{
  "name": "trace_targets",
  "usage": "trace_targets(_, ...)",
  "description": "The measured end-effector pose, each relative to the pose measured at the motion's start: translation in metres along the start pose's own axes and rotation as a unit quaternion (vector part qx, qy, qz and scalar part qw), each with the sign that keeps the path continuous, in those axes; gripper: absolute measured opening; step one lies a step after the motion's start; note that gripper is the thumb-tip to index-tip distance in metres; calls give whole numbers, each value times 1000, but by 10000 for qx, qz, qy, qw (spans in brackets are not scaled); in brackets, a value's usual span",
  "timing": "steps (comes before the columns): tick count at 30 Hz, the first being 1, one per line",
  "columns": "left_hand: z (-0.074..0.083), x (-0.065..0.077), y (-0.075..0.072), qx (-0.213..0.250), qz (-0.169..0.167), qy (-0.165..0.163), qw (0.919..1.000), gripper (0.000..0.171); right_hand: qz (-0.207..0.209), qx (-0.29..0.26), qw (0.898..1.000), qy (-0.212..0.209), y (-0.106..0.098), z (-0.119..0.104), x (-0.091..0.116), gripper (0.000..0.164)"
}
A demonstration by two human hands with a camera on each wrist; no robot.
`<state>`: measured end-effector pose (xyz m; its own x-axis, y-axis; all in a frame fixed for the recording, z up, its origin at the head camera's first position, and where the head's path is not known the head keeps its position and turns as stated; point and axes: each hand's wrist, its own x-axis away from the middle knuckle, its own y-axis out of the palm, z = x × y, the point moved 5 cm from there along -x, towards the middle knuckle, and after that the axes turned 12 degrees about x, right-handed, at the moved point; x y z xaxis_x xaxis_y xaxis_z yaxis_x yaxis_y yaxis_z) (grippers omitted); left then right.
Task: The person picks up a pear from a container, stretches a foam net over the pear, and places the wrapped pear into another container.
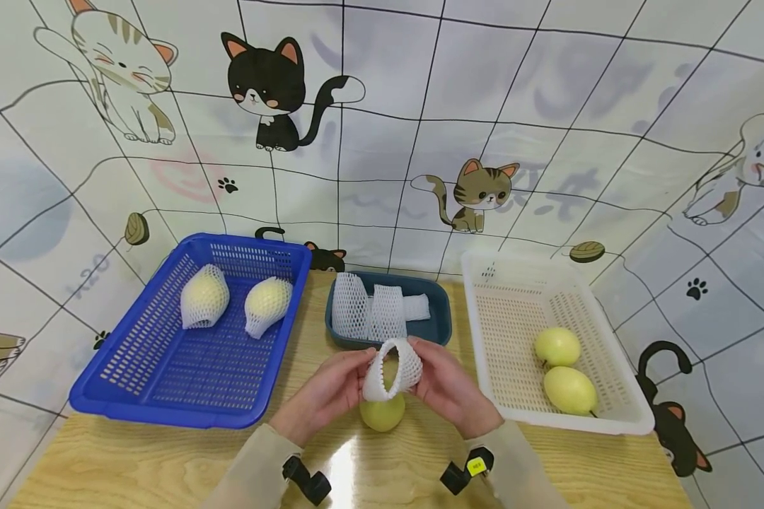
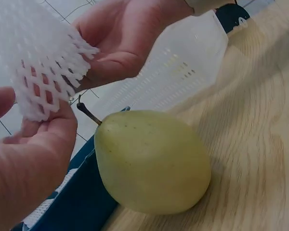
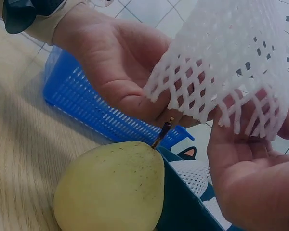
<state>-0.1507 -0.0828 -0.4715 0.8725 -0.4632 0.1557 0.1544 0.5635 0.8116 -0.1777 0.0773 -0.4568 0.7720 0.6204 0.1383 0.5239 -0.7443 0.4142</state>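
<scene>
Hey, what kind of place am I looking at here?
Perhaps a small, staged fruit-packing spot: bare pears in a white basket, net-wrapped fruit in a blue basket, and a cat-print backdrop.

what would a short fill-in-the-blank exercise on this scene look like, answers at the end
1. The left hand and right hand hold a foam net coloured ____.
2. The blue basket holds ____ netted pears.
3. The white basket, at the head view's ____ side, holds two bare pears.
Missing words: white; two; right.
</scene>
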Motion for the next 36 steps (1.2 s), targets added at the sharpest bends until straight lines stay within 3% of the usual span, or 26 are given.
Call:
trace_targets(7, -1, 1, -11, 448, 656, 386, 9961, 17, -55, 15, 9998, 209, 0, 11, 1, 32)
trace_targets(16, -10, 2, -23, 772, 1091, 760, 9881, 23, 233, 208, 9977, 604, -5, 23, 3, 29)
trace_targets(22, -16, 5, -31, 767, 1260, 721, 9864, 26, 303, 384, 9960, 742, -9, 30, 5, 29)
trace_targets(36, -23, 13, -44, 243, 1352, 609, 9887, 17, 526, 819, 9916, 858, -17, 43, 10, 28)
